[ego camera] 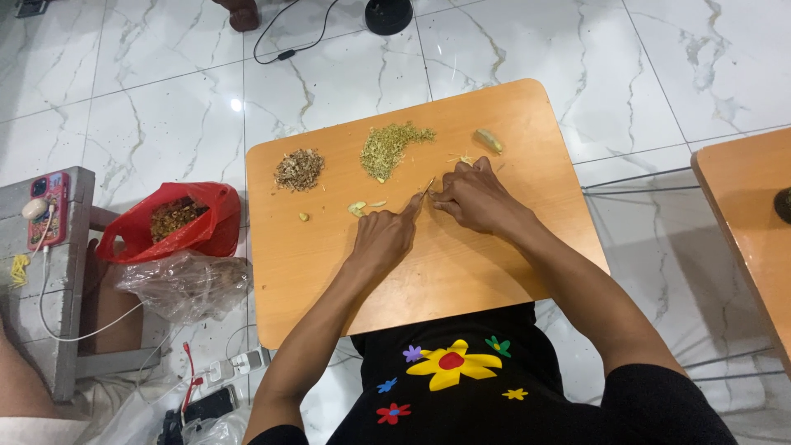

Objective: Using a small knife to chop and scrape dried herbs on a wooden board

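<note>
Hands (pixel 383 239) met over a thin pale sliver (pixel 427 188) mid-board.
Left hand and right hand (pixel 474 198) both pinched it; a green pile (pixel 387 148) and a brown pile (pixel 299 170) lay finished, one stalk piece (pixel 489 140) uncut on the wooden board (pixel 461 280).

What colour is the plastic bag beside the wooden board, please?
The plastic bag is red, seen clearly in the head view.
</note>
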